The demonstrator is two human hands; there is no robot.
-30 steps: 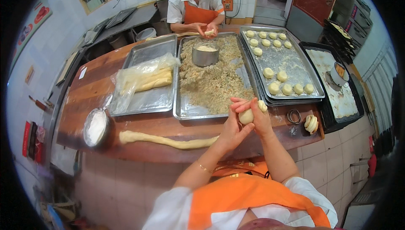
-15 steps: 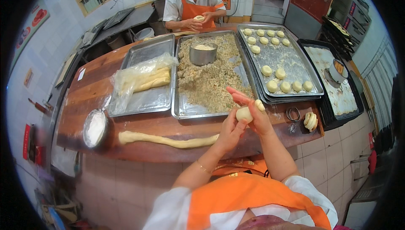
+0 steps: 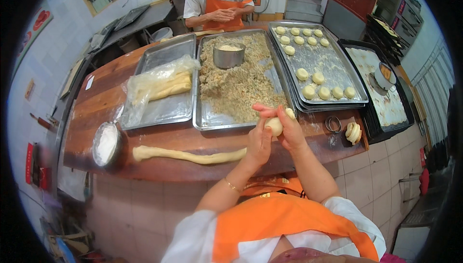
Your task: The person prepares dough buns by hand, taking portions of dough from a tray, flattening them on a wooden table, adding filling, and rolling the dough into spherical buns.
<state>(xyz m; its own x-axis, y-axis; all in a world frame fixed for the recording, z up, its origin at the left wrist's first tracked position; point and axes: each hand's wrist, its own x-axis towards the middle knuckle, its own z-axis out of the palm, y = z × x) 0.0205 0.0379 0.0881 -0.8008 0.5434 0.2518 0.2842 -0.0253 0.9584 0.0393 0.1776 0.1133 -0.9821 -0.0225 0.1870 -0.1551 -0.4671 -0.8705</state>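
Observation:
A round, pale dough ball (image 3: 274, 126) is cupped between my two hands over the near edge of the filling tray. My left hand (image 3: 261, 143) closes round its left and lower side. My right hand (image 3: 290, 130) presses on it from the right, with a small knob of dough (image 3: 290, 113) poking out by its thumb side. Below and left of my hands a long rope of dough (image 3: 188, 157) lies on the wooden table (image 3: 103, 113). Beyond them the metal tray of crumbly filling (image 3: 241, 84) holds a round metal tin (image 3: 229, 58).
Left are a tray with plastic-wrapped dough (image 3: 169, 84) and a bowl of flour (image 3: 106, 143). Right stand stacked trays with several dough rounds (image 3: 308, 92), metal rings (image 3: 333, 124), a dough coil (image 3: 353, 133) and a dark tray (image 3: 376, 89). A co-worker (image 3: 219, 9) stands across the table.
My hands have turned the dough ball and closed more tightly around it. The co-worker's hands have come together, and the dough piece seen in them before no longer shows.

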